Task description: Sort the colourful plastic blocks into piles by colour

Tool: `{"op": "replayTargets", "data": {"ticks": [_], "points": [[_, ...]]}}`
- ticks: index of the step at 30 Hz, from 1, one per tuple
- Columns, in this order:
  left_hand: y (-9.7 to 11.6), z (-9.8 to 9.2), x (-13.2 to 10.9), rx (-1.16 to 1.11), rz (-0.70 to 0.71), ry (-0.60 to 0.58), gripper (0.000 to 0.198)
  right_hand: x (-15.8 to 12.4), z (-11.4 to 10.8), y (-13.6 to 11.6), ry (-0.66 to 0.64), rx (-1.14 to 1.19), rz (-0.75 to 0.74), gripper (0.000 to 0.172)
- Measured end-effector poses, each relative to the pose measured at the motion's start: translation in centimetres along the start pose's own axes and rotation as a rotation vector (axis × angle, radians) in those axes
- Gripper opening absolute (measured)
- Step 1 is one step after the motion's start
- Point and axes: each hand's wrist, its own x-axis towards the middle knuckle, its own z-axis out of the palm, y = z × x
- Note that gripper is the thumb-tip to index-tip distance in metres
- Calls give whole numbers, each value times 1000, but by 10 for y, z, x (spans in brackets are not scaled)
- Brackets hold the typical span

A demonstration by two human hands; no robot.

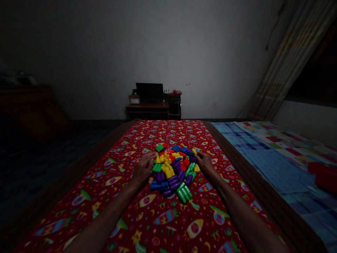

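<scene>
A heap of plastic building blocks (173,181) in yellow, green, blue, purple and red lies on a red patterned cloth (168,225). My left hand (143,168) is at the heap's left side, fingers stretched out against the nearest yellow and green blocks. On the opposite side, my right hand (206,163) rests with its fingertips at a small yellow block (194,151) and some dark blue and purple ones. Neither hand visibly grips a block, though the fingertips are dim. A green block (184,192) sits at the heap's near edge.
Beyond the cloth, a desk (147,105) with a dark monitor (150,92) stands against the wall. To the right is checked bedding (250,151) with a red cloth item (325,175) on it. A wooden cabinet (28,109) stands at the left; a curtain (286,59) hangs at the right.
</scene>
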Motion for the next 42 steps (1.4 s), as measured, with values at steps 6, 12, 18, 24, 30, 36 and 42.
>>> {"op": "replayTargets", "data": {"ticks": [6,12,18,24,30,36,42], "points": [[-36,-6,4,-54,-486,89,41,-1,-3,0,61,1,34,34],[-37,-8,3,-146,-515,38,43,1,-6,1,167,-5,97,38],[-46,-7,2,-173,-462,44,38,2,-9,8,257,-26,155,39],[-46,-6,2,-162,-455,29,38,0,-6,17,254,-145,113,49],[-48,-5,0,-152,-429,33,38,-7,-1,21,251,-366,-35,42],[-43,-7,1,-136,-412,36,34,-4,-6,23,285,-351,-22,36],[-43,-7,-1,-134,-412,19,37,-4,-4,20,144,-405,-87,37]]}}
